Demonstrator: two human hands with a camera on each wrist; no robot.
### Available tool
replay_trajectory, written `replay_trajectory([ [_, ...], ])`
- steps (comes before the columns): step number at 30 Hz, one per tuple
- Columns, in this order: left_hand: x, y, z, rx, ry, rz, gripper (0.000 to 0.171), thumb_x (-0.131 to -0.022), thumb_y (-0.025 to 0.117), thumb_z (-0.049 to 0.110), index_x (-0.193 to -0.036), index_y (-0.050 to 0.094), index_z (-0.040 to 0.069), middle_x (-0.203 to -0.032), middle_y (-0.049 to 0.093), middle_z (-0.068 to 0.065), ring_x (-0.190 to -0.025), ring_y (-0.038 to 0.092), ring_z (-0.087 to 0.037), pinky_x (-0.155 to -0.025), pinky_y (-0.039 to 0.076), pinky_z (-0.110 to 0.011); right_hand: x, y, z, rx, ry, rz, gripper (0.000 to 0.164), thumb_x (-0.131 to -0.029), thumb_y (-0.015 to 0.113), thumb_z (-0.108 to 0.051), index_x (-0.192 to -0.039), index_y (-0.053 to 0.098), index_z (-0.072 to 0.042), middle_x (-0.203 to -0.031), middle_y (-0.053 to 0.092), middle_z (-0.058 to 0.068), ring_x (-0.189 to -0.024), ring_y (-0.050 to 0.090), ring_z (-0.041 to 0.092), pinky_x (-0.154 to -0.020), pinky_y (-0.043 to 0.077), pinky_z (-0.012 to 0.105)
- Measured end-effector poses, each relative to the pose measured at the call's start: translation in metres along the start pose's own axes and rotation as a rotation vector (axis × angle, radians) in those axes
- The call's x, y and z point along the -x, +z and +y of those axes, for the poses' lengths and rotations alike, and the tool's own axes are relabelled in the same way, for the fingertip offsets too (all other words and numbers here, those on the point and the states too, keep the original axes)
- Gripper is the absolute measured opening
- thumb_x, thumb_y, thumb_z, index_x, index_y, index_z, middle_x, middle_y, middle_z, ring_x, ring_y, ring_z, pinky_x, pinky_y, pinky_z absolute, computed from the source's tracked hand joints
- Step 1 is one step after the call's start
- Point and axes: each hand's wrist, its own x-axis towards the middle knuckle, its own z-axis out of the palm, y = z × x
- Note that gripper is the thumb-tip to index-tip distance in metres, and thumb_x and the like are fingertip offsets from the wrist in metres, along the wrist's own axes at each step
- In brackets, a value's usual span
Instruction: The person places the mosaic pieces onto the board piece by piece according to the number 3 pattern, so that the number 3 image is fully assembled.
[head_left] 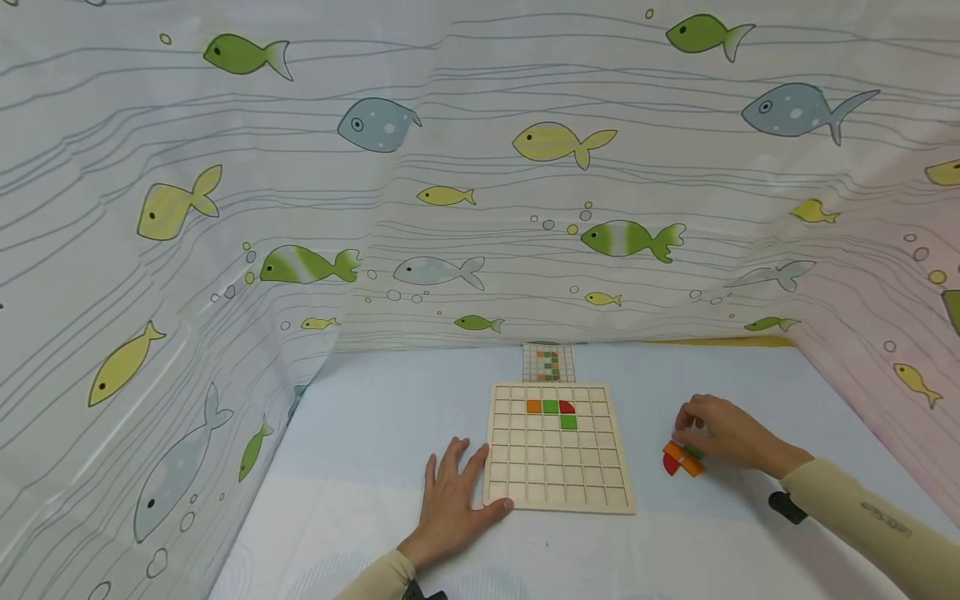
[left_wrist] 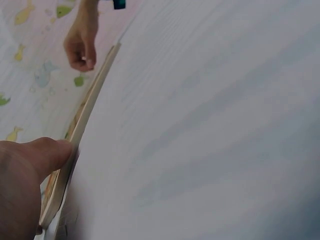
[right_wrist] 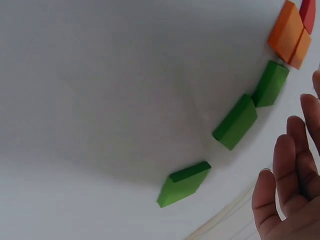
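Observation:
A square wooden grid board [head_left: 558, 467] lies on the table, with an orange tile [head_left: 534, 407], two green square tiles and a red quarter-round tile [head_left: 567, 407] in its upper cells. Spread at the board's lower left corner, my left hand [head_left: 450, 504] touches its edge, the thumb [left_wrist: 55, 152] on the front rim. To the right, my right hand [head_left: 723, 433] hovers over loose tiles, thumb and forefinger close together; whether anything is between their tips is hidden. Below it lie orange tiles [right_wrist: 286, 30], a red piece [right_wrist: 308, 15] and several green tiles [right_wrist: 235, 122].
Behind the board stands a small pattern card [head_left: 549, 364] showing coloured squares on a grid. A fish-printed curtain [head_left: 495, 225] surrounds the back and sides of the pale table [head_left: 375, 433]. Dark bands sit at both wrists.

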Motion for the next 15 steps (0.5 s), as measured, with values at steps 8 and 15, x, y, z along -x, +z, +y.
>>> replay_trajectory([
  [8,-0.001,-0.002,0.001,0.001,-0.007,-0.005,0.087,-0.090,0.074,0.060,-0.155,0.052,0.006,-0.161,0.037,-0.025,-0.158,0.024,-0.046,-0.125,0.005,-0.074,0.014,0.007,0.003,0.022,0.002,-0.011,0.015,-0.091,0.085,-0.034,-0.089,0.071,-0.029,-0.088,0.059,-0.016,-0.086,0.052,0.007,-0.075,0.054,0.027],
  [15,0.000,-0.003,0.002,0.005,-0.010,-0.008,0.086,-0.090,0.074,0.058,-0.155,0.052,0.006,-0.161,0.037,-0.026,-0.158,0.025,-0.046,-0.125,0.005,-0.073,0.019,0.013,0.007,0.020,-0.025,0.017,0.015,-0.090,0.085,-0.037,-0.090,0.071,-0.031,-0.090,0.059,-0.018,-0.087,0.050,0.003,-0.076,0.054,0.027],
])
